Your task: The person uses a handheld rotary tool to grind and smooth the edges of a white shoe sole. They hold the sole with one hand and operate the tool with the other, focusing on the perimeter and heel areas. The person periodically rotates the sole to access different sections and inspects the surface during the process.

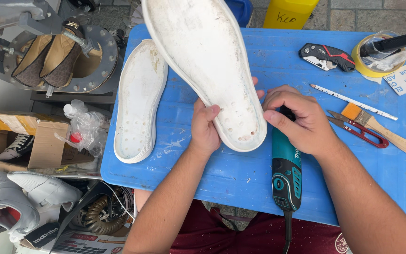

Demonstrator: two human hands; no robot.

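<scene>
Left hand (205, 129) clamps the white sole (203, 61) near its heel.
Right hand (297, 120) wraps the teal grinder (286, 174); best keep the sole steady.

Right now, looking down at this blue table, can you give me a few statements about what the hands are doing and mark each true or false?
1. The left hand holds a white shoe sole. True.
2. The right hand grips the paintbrush. False: it rests on the teal power tool.
3. A second white sole lies on the blue table. True.
4. The red snips lie left of both hands. False: they lie to the right.
</scene>
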